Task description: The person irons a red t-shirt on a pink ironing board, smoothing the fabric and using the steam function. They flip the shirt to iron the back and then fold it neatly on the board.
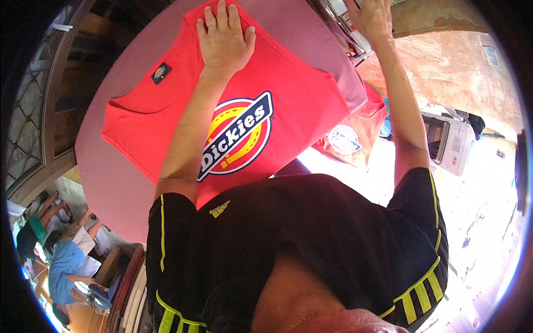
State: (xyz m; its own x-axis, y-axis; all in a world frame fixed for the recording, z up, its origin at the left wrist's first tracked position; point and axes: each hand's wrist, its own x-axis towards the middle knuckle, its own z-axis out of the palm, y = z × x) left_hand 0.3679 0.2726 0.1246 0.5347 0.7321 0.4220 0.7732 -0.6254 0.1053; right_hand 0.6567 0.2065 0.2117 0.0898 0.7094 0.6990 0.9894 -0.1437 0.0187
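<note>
Black jersey (311, 238) fills my lower view. Left hand (224, 34) presses flat, fingers spread, on the red T-shirt (166, 111) over the padded board (111, 183); I judge smoothing underway. Right hand (371, 19) reaches the metal press (338, 22), its grip unclear; next needs alignment.

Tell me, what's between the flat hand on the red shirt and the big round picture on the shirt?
In the head view, only plain red shirt and the person's own forearm lie between the left hand and the round print.
</note>
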